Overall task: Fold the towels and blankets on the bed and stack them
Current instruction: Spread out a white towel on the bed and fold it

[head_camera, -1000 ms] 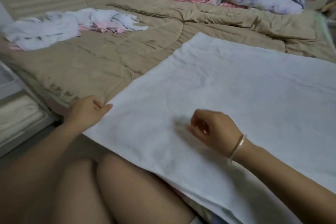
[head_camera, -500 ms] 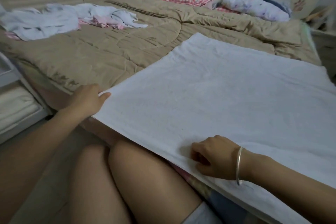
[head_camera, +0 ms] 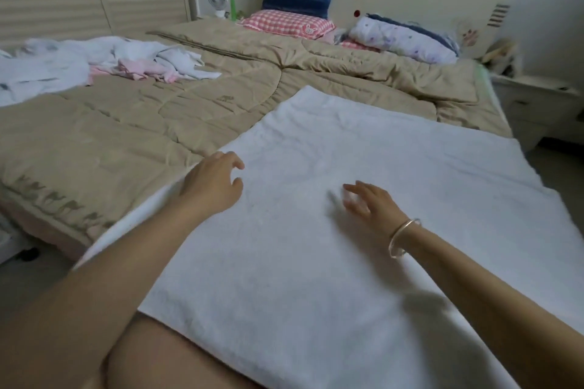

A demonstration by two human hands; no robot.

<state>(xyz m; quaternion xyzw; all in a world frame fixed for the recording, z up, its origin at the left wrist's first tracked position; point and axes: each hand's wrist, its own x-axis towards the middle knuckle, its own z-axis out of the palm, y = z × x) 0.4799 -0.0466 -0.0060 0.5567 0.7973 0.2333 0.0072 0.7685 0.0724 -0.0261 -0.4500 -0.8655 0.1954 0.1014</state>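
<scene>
A person's left hand (head_camera: pixel 211 183) and right hand (head_camera: pixel 369 204), fingers loosely spread and gripping nothing, reach over a white terry towel (head_camera: pixel 347 262) spread flat on a quilted tan bedcover (head_camera: pixel 126 142). Crumpled white and pink linens (head_camera: pixel 104 63) lie heaped at the bed's far left.

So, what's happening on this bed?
A person is working on a white towel spread flat across the tan quilt. The left hand and right hand are over it with fingers loose, gripping nothing. A crumpled heap of white and pink laundry lies further back, not yet folded.
</scene>
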